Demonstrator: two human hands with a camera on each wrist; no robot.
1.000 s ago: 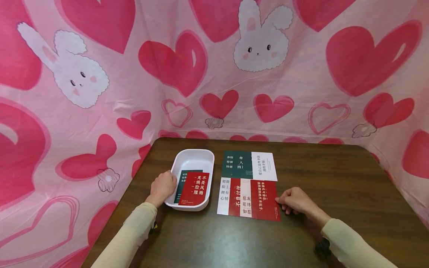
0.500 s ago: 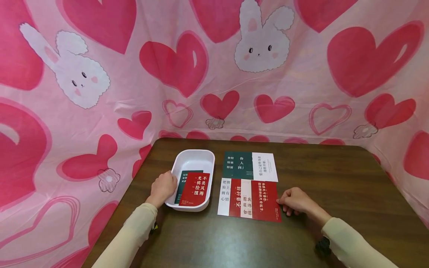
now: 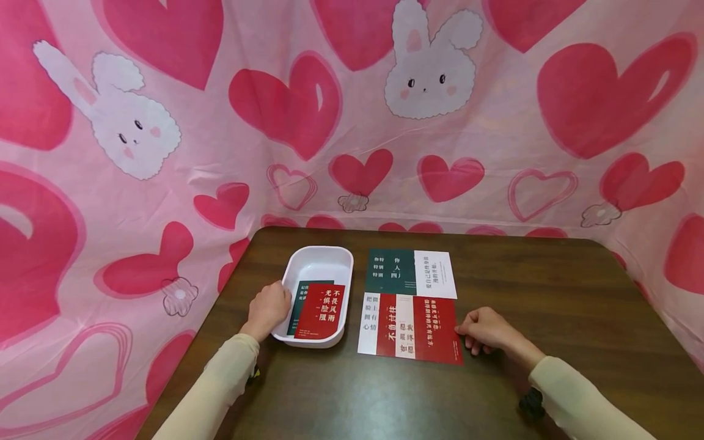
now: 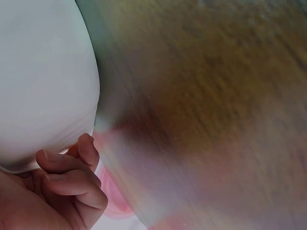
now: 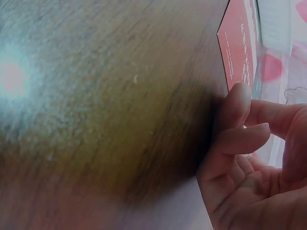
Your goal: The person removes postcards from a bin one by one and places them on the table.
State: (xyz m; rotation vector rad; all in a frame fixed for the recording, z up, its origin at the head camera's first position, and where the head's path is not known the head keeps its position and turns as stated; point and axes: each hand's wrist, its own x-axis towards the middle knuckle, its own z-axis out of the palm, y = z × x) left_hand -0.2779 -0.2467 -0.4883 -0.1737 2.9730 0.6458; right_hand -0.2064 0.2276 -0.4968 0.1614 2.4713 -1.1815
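My left hand point(image 3: 267, 310) holds the left side of a white plastic tray point(image 3: 312, 265), its fingers curled beneath the rim in the left wrist view. Inside the tray a red card point(image 3: 313, 324) overlaps a dark green card point(image 3: 294, 318). My right hand point(image 3: 486, 330) pinches the right edge of another red card point(image 3: 440, 342) between thumb and index finger; its other fingers curl below. That card lies at the right end of an overlapping row with a pale pink card point(image 3: 405, 308), a red card point(image 3: 387, 333) and a white card point(image 3: 368, 336).
Behind this row lie dark green cards point(image 3: 385, 284) and a white card point(image 3: 442, 284), edges overlapping. Everything stands on a dark brown wooden table point(image 3: 539, 275). A pink cloth point(image 3: 308, 183) with hearts and rabbits hangs around the table's back and sides.
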